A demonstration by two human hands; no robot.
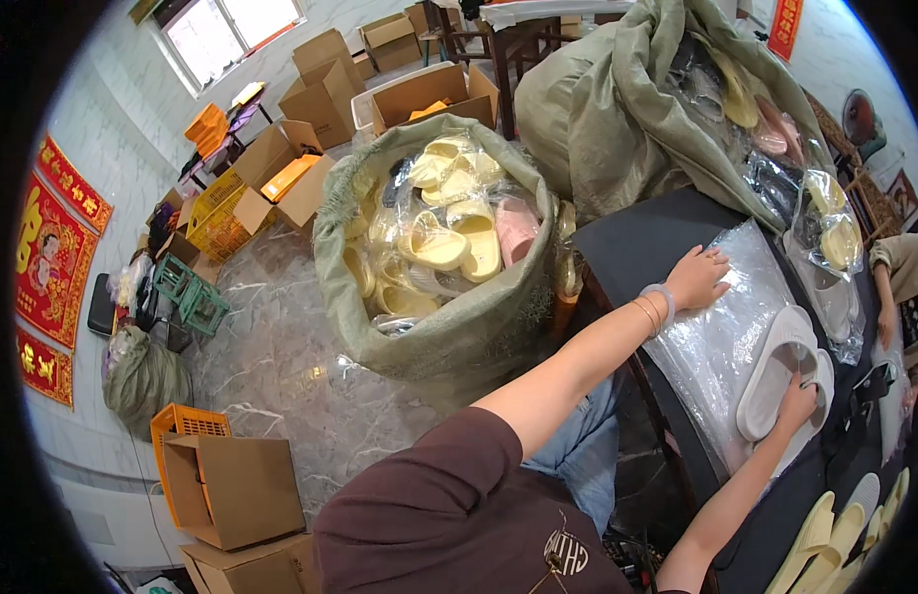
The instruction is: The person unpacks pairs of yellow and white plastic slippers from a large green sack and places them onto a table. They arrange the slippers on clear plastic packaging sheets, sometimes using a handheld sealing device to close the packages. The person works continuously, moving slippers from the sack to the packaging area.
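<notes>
My left hand [697,278] lies flat, fingers stretched out, on the upper end of a stack of clear plastic bags [711,342] on the dark table. Bracelets circle that wrist. Toward the lower end of the bags, my right hand [797,404] is closed on a pair of pale grey slippers [773,381], its fingers partly hidden in the foot opening. One slipper of the pair lies partly behind the other. Nearer to me on the table are several loose pale yellow slippers [813,540]. Bagged slippers [823,287] lie beyond the plastic.
Left of the table stands a big green woven sack [419,351] full of bagged yellow and pink slippers. Another sack [597,109] slumps at the far side. Cardboard boxes [251,485] and an orange crate [172,421] are at left. Another person's hand [886,322] shows at the right edge.
</notes>
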